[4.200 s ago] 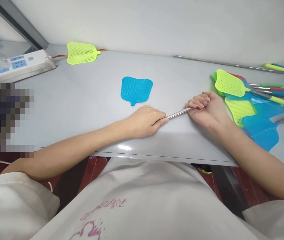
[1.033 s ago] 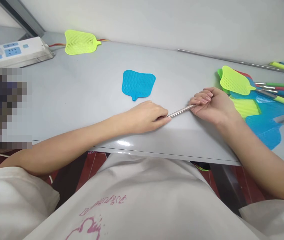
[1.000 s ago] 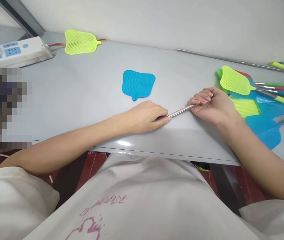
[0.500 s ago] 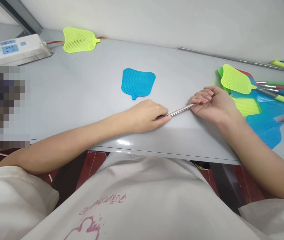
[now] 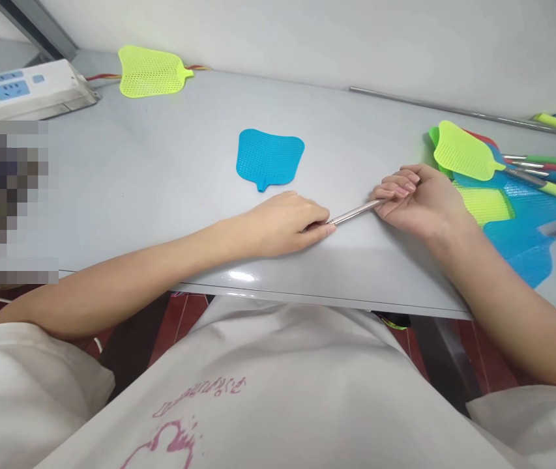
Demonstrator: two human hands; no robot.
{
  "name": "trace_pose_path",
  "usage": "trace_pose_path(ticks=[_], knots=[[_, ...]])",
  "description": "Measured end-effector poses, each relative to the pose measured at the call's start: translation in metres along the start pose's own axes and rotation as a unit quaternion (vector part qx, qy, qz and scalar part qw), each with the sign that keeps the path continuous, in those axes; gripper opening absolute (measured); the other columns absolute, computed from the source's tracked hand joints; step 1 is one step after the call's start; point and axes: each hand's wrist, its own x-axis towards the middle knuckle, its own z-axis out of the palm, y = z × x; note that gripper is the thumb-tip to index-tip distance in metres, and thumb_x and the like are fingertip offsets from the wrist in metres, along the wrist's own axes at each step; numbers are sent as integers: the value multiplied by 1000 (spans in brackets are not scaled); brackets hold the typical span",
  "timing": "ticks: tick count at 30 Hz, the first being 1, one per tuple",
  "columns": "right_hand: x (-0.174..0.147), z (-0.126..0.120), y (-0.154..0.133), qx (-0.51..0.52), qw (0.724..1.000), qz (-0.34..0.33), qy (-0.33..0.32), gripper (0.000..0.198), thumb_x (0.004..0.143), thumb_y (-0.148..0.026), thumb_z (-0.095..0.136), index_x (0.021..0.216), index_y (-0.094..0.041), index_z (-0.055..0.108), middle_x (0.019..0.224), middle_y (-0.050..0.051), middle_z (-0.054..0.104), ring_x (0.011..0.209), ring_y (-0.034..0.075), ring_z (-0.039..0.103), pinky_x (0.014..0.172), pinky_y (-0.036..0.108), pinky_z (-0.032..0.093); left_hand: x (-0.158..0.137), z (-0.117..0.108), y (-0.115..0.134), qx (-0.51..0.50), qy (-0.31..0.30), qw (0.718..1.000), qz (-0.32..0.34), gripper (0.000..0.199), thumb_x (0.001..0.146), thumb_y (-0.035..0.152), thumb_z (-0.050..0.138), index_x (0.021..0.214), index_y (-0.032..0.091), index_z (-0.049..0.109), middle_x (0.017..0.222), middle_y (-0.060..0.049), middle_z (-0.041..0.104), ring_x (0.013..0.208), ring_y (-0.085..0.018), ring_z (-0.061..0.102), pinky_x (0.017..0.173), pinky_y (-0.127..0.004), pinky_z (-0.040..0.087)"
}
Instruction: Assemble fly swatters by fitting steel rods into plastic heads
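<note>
A thin silver metal rod [image 5: 354,213] spans the gap between my two hands, just above the grey table. My left hand [image 5: 290,225], palm down, is closed around the rod's left end. Curled fingers of my right hand [image 5: 407,195], palm turned up, close on the other end. Both ends of the rod are hidden in my hands, so what is attached there does not show. Just beyond my left hand lies a blue fly swatter head [image 5: 270,158], flat, its short socket pointing towards me, with no handle in it.
At the right lies a pile of fly swatter parts: a yellow-green head [image 5: 466,151], blue heads [image 5: 519,251] and several metal handles with coloured grips. A long metal rod [image 5: 453,109] runs along the wall. A yellow-green head [image 5: 153,73] and a white power strip [image 5: 38,88] are back left.
The whole view shifts slightly upward. Both hands keep their hold on the rod, and nothing else has visibly moved.
</note>
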Motion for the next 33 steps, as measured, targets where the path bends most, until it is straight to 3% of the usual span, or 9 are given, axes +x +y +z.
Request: trace_pose_path(ticks=[11, 18, 33], knots=[[0, 1, 0, 61, 997, 21, 31, 26, 68, -10, 32, 53, -18, 13, 40, -6, 18, 34, 6, 22, 38, 19, 30, 0, 0, 1, 8, -7, 1000, -3, 32, 82, 31, 32, 60, 16, 49, 54, -1, 51, 48, -11, 43, 52, -25, 27], [2, -2, -1, -6, 1000, -3, 3, 32, 68, -8, 38, 52, -17, 12, 40, -6, 18, 34, 5, 22, 38, 19, 32, 0, -1, 1, 0, -6, 1000, 1, 30, 82, 30, 32, 59, 16, 46, 53, -1, 49, 48, -11, 41, 52, -25, 26], [1, -2, -1, -19, 1000, -12, -2, 33, 70, -8, 38, 50, -16, 14, 41, -5, 17, 34, 5, 23, 40, 19, 32, 0, 0, 1, 6, -3, 1000, -2, 31, 82, 31, 32, 59, 17, 47, 53, -1, 49, 48, -11, 42, 51, -26, 26]])
